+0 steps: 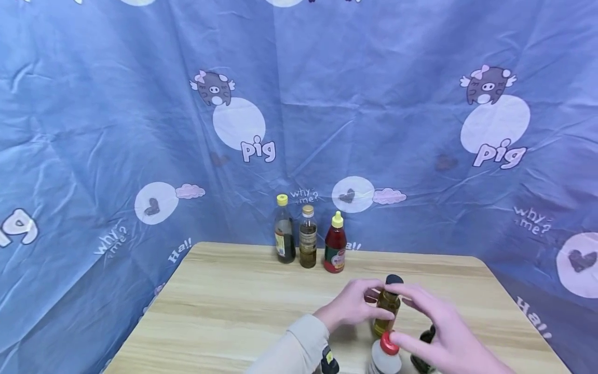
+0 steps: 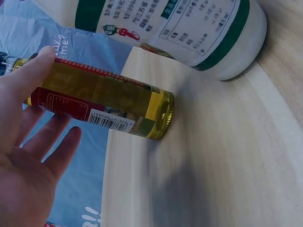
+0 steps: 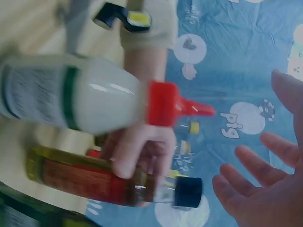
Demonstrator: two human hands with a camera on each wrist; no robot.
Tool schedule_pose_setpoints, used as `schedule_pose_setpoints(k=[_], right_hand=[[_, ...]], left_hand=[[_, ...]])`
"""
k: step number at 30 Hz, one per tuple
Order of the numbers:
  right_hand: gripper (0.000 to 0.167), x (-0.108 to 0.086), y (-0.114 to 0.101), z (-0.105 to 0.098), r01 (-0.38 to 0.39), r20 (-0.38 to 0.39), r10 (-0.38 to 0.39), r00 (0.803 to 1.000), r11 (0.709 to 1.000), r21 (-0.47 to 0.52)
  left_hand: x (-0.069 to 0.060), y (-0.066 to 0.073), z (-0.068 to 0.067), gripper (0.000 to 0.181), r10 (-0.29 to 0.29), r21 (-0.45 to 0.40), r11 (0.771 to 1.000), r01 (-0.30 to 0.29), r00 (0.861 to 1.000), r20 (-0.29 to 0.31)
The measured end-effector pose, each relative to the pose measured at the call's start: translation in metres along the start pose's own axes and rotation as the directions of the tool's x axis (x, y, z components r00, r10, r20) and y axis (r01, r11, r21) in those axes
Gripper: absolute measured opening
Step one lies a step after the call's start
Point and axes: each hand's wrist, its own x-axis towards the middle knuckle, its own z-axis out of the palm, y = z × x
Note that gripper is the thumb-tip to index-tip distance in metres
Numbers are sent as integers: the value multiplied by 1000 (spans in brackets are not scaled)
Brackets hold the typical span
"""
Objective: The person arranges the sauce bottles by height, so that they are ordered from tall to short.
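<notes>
My left hand (image 1: 352, 306) holds a slim oil bottle (image 2: 113, 97) with yellow-gold liquid, a red label and a dark cap, thumb on one side and fingers on the other. Whether the base touches the table cannot be told. A white squeeze bottle (image 3: 106, 94) with a red pointed nozzle and green bands stands just in front of it. My right hand (image 1: 444, 332) hovers over these bottles, its fingers spread and holding nothing in the right wrist view. Partly hidden below that hand is a dark green bottle (image 3: 23, 208).
At the back of the wooden table (image 1: 224, 291) stand a dark sauce bottle (image 1: 286, 244) with a yellow cap, a clear bottle (image 1: 308, 249) of brown liquid, and a red sauce bottle (image 1: 335, 246) with a yellow nozzle. A blue pig-print cloth (image 1: 308, 104) hangs behind.
</notes>
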Motion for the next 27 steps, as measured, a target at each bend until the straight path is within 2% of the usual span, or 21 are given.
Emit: schedule_pose_setpoints(k=[3, 6, 9, 11, 12, 15, 17, 20, 22, 24, 25, 27], right_hand=[[85, -15, 1, 10, 0, -37, -1, 999, 999, -45], [87, -29, 2, 23, -61, -94, 55, 994, 996, -60], [87, -40, 1, 35, -212, -116, 205, 972, 976, -51], [88, -45, -1, 41, -338, -91, 334, 938, 941, -33], [88, -47, -1, 42, -402, -63, 400, 914, 915, -17], [90, -50, -1, 47, -565, 29, 565, 825, 824, 40], [90, -52, 0, 49, -634, 76, 630, 773, 769, 77], [89, -57, 6, 53, -675, 126, 663, 738, 727, 125], [88, -61, 13, 56, -676, 189, 650, 736, 717, 169], [88, -65, 22, 58, -694, 260, 644, 720, 683, 228], [88, -66, 25, 60, -711, 291, 649, 703, 657, 252], [89, -70, 32, 63, -726, 333, 645, 688, 618, 303]], left_hand=[[1, -1, 0, 47, 10, -22, 1000, -10, 1000, -17], [2, -1, -2, 47, 12, -56, 998, -14, 999, -31], [4, -1, -5, 46, 8, -84, 996, -11, 999, -46], [7, -1, -9, 45, 1, -100, 995, -7, 998, -60], [8, 0, -11, 45, -3, -108, 994, -5, 997, -71], [13, 1, -18, 45, -13, -113, 994, 1, 994, -108], [16, 2, -23, 46, -26, -121, 993, 10, 991, -130], [21, 4, -30, 48, -40, -109, 994, 23, 987, -157], [24, 4, -33, 48, -45, -90, 996, 30, 984, -171], [28, 4, -34, 47, -43, -62, 998, 32, 981, -187], [30, 4, -35, 47, -41, -48, 998, 32, 980, -194], [33, 2, -35, 47, -41, -31, 999, 36, 977, -207]])
